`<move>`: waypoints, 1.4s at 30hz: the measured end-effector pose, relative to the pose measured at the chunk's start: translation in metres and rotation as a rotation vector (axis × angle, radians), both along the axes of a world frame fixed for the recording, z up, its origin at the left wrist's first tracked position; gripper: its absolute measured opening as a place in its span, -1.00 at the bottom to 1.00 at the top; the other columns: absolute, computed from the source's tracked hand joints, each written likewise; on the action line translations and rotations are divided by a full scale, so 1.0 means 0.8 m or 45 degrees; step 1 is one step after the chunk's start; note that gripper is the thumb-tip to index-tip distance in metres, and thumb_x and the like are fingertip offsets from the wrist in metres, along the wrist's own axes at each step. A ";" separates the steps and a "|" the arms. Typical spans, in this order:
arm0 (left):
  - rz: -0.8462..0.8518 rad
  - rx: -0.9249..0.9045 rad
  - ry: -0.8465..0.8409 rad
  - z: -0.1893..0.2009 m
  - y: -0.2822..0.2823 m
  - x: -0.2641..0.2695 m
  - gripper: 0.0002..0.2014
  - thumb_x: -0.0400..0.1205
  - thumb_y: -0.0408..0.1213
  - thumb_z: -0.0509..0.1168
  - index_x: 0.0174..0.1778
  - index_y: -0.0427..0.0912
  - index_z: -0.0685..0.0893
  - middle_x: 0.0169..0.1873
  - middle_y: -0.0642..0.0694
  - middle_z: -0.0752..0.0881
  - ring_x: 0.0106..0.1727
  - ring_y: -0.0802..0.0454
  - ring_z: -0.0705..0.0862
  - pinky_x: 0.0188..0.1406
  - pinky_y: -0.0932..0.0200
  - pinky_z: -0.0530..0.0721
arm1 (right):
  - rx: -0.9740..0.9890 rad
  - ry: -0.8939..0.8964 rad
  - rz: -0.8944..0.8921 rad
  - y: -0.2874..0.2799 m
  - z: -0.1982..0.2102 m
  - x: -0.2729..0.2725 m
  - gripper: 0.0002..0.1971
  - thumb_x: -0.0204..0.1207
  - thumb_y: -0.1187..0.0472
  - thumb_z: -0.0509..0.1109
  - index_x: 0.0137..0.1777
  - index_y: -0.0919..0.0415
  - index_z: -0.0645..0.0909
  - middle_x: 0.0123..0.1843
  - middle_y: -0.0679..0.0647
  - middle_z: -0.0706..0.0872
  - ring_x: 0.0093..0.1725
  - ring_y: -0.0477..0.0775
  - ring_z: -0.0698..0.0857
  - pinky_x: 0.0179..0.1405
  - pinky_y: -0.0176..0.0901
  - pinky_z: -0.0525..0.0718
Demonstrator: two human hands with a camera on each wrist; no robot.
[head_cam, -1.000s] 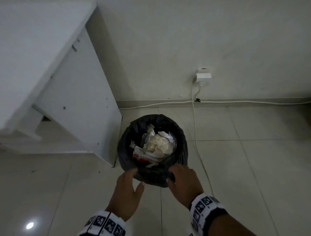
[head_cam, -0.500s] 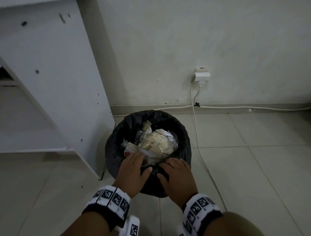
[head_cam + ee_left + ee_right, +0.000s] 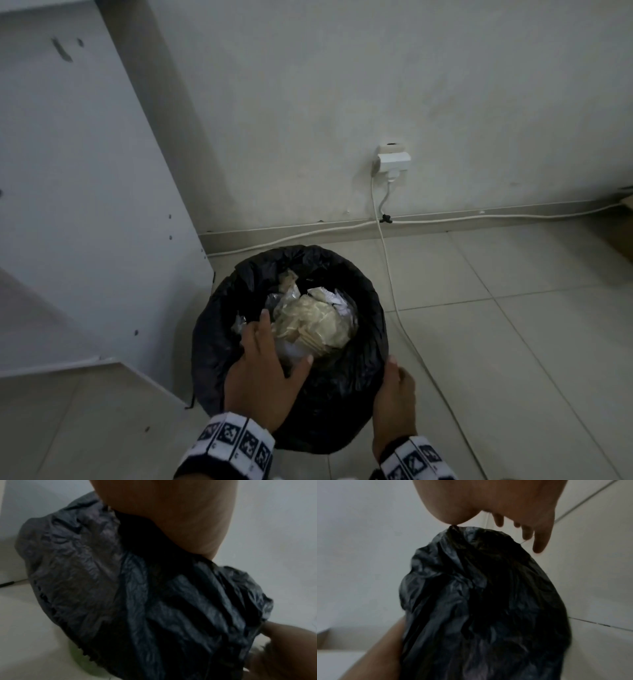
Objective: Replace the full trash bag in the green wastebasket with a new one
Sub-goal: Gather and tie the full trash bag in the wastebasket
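A black trash bag (image 3: 363,387) lines the wastebasket on the tiled floor, filled with pale crumpled paper and wrappers (image 3: 315,322). Only a strip of the green wastebasket (image 3: 80,655) shows, under the bag's hem in the left wrist view. My left hand (image 3: 274,349) lies over the bag's near rim, with straight fingers reaching in over the trash. My right hand (image 3: 394,387) rests against the bag's outer right side. In the right wrist view its fingers (image 3: 539,540) hang straight beside the bag (image 3: 479,595), holding nothing.
A white cabinet panel (image 3: 102,188) stands close on the wastebasket's left. The wall behind carries an outlet with a plug (image 3: 394,159). Its white cable (image 3: 400,318) runs down across the floor just right of the basket. More tiled floor lies to the right.
My left hand has moved forward over the rim and into the bag's mouth. My right hand has slid from the near rim round to the bag's right side.
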State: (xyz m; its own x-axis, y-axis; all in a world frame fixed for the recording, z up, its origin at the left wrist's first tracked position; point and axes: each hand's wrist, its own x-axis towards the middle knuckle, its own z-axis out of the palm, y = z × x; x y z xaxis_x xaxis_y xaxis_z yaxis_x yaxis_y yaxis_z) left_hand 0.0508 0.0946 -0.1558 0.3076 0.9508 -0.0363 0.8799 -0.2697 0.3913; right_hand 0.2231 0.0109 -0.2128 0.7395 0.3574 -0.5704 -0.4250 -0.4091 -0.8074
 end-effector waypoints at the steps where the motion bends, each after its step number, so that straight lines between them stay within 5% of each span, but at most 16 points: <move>1: -0.015 0.038 0.062 -0.001 0.000 0.003 0.02 0.54 0.47 0.07 0.76 -0.02 -0.21 0.73 -0.17 0.04 0.24 -0.13 0.73 -0.07 0.12 0.71 | 0.062 0.160 0.026 0.002 -0.011 0.007 0.06 0.20 -0.68 0.20 0.50 0.12 0.52 0.45 0.16 0.61 0.34 0.26 0.64 0.44 0.24 0.57; 4: -0.073 0.077 0.204 -0.002 -0.001 0.005 -0.06 0.59 0.44 -0.02 0.76 -0.09 -0.05 0.70 -0.20 0.09 0.24 -0.07 0.71 -0.07 0.17 0.69 | 0.350 0.699 0.036 0.005 -0.010 0.017 -0.27 0.50 -0.46 0.19 0.43 0.07 0.64 0.38 0.14 0.71 0.34 0.31 0.67 0.51 0.27 0.49; 7: -0.106 0.099 0.254 -0.003 0.000 0.003 -0.14 0.61 0.39 -0.06 0.72 -0.11 0.08 0.67 -0.17 0.10 0.19 -0.02 0.71 -0.11 0.21 0.68 | 0.518 0.847 0.062 0.006 0.003 0.031 -0.41 0.62 -0.26 0.22 0.43 0.15 0.64 0.42 0.23 0.68 0.42 0.34 0.63 0.60 0.24 0.36; 9: -0.107 0.112 0.251 -0.003 0.002 0.003 -0.16 0.61 0.38 -0.09 0.71 -0.11 0.11 0.65 -0.17 0.11 0.16 -0.01 0.72 -0.12 0.21 0.70 | 0.522 0.804 0.075 0.011 0.016 0.048 -0.51 0.59 -0.07 0.37 0.45 0.13 0.62 0.41 0.24 0.69 0.39 0.29 0.66 0.52 0.17 0.48; 12: -0.104 0.083 0.205 -0.001 0.001 0.002 -0.19 0.60 0.35 -0.07 0.68 -0.09 0.17 0.64 -0.14 0.14 0.14 0.00 0.72 -0.13 0.22 0.70 | 0.556 0.593 -0.033 0.017 0.040 0.074 -0.55 0.53 0.37 0.48 0.43 0.26 0.62 0.38 0.29 0.68 0.35 0.17 0.66 0.34 -0.31 0.56; 13: -0.115 0.079 0.173 -0.002 0.001 0.001 -0.23 0.60 0.33 -0.02 0.65 -0.07 0.22 0.63 -0.11 0.17 0.10 0.02 0.72 -0.17 0.24 0.68 | 0.623 0.569 -0.073 0.015 0.056 0.084 -0.62 0.54 0.41 0.46 0.36 0.27 0.64 0.36 0.33 0.68 0.33 0.24 0.68 0.31 -0.28 0.57; 15: -0.127 0.070 0.017 -0.001 0.003 -0.005 -0.34 0.61 0.25 0.15 0.57 -0.03 0.37 0.58 -0.01 0.23 -0.08 0.10 0.73 -0.30 0.33 0.62 | 0.680 0.385 0.069 0.016 0.085 0.085 -0.87 0.61 0.34 0.38 0.12 0.22 0.68 0.23 0.43 0.72 0.11 0.31 0.76 0.11 0.02 0.68; 17: -0.108 0.115 -0.211 0.007 0.009 -0.013 -0.45 0.60 0.15 0.26 0.46 -0.02 0.53 0.47 0.05 0.33 -0.15 0.16 0.69 -0.34 0.36 0.61 | 0.702 0.179 0.183 0.023 0.115 0.079 -0.88 0.60 0.34 0.36 0.05 0.36 0.68 0.14 0.43 0.77 0.03 0.28 0.79 0.11 0.09 0.68; 20: -0.022 0.312 -0.289 0.020 0.034 -0.023 -0.48 0.55 0.12 0.20 0.29 -0.14 0.68 0.35 -0.13 0.50 0.19 -0.12 0.61 0.11 0.01 0.64 | 0.816 0.132 0.317 0.029 0.140 0.066 -0.55 0.51 0.09 0.43 0.12 0.55 0.61 0.12 0.38 0.78 0.13 0.30 0.76 0.26 0.17 0.59; 22: 0.018 0.273 -0.167 0.020 0.054 -0.024 -0.36 0.55 0.20 0.13 0.41 -0.15 0.60 0.49 -0.24 0.43 0.46 -0.26 0.41 0.42 -0.17 0.44 | 0.810 0.242 0.262 0.039 0.146 0.062 -0.51 0.62 -0.04 0.32 0.27 0.42 0.67 0.16 0.30 0.80 0.17 0.24 0.79 0.24 0.14 0.62; 24: 0.047 0.057 -0.069 0.014 0.071 -0.027 -0.24 0.61 0.28 0.08 0.64 -0.13 0.35 0.69 -0.25 0.16 0.68 -0.26 0.11 0.65 -0.19 0.13 | 0.682 0.317 0.094 0.055 0.140 0.073 -0.44 0.63 -0.15 0.29 0.33 0.34 0.66 0.12 0.27 0.82 0.11 0.25 0.81 0.15 0.12 0.69; 28: -0.002 0.024 0.044 -0.001 0.077 -0.032 -0.09 0.61 0.37 -0.11 0.76 -0.19 0.02 0.76 -0.24 -0.10 0.77 -0.16 -0.17 0.73 -0.07 -0.22 | 0.378 0.546 0.067 0.093 0.136 0.102 -0.44 0.58 -0.17 0.31 0.34 0.29 0.68 0.22 0.36 0.78 0.23 0.37 0.75 0.23 0.20 0.67; 32: -0.018 0.106 0.095 -0.011 0.074 -0.031 -0.03 0.56 0.40 -0.22 0.75 -0.25 0.08 0.75 -0.29 -0.03 0.77 -0.20 -0.08 0.74 -0.09 -0.14 | 0.143 0.431 0.262 0.141 0.163 0.120 -0.59 0.60 -0.07 0.35 0.20 0.25 0.71 0.10 0.34 0.78 0.07 0.28 0.75 0.21 0.21 0.65; 37: -0.048 0.113 0.077 -0.011 0.073 -0.032 -0.03 0.58 0.42 -0.26 0.74 -0.25 0.13 0.75 -0.30 -0.02 0.77 -0.21 -0.05 0.74 -0.09 -0.11 | 0.129 0.260 0.479 0.200 0.176 0.111 -0.78 0.66 0.07 0.30 -0.07 0.23 0.57 -0.55 0.08 0.76 -0.21 0.15 0.65 -0.18 -0.06 0.65; 39: -0.052 0.121 0.069 -0.008 0.072 -0.032 0.00 0.57 0.45 -0.39 0.74 -0.25 0.15 0.75 -0.30 0.01 0.77 -0.22 -0.02 0.74 -0.11 -0.06 | 0.121 0.227 0.563 0.219 0.181 0.092 -0.81 0.60 0.10 0.39 -0.06 0.25 0.64 -0.41 0.13 0.82 -0.21 0.18 0.72 -0.19 -0.04 0.72; 42: -0.050 0.134 0.055 -0.006 0.072 -0.032 -0.02 0.59 0.42 -0.41 0.74 -0.26 0.17 0.75 -0.30 0.04 0.76 -0.21 0.01 0.74 -0.12 -0.02 | 0.262 0.052 0.580 0.238 0.181 0.054 -0.89 0.46 0.26 0.55 -0.14 0.31 0.74 -0.14 0.35 0.81 -0.21 0.25 0.78 0.00 0.25 0.78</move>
State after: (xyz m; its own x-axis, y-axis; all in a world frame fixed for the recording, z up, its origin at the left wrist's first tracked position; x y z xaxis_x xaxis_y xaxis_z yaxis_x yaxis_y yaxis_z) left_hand 0.0248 0.1525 -0.1610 0.3447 0.9374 0.0490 0.8833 -0.3415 0.3211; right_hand 0.2666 0.2014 -0.0676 0.4608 0.7471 -0.4791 -0.2729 -0.3944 -0.8775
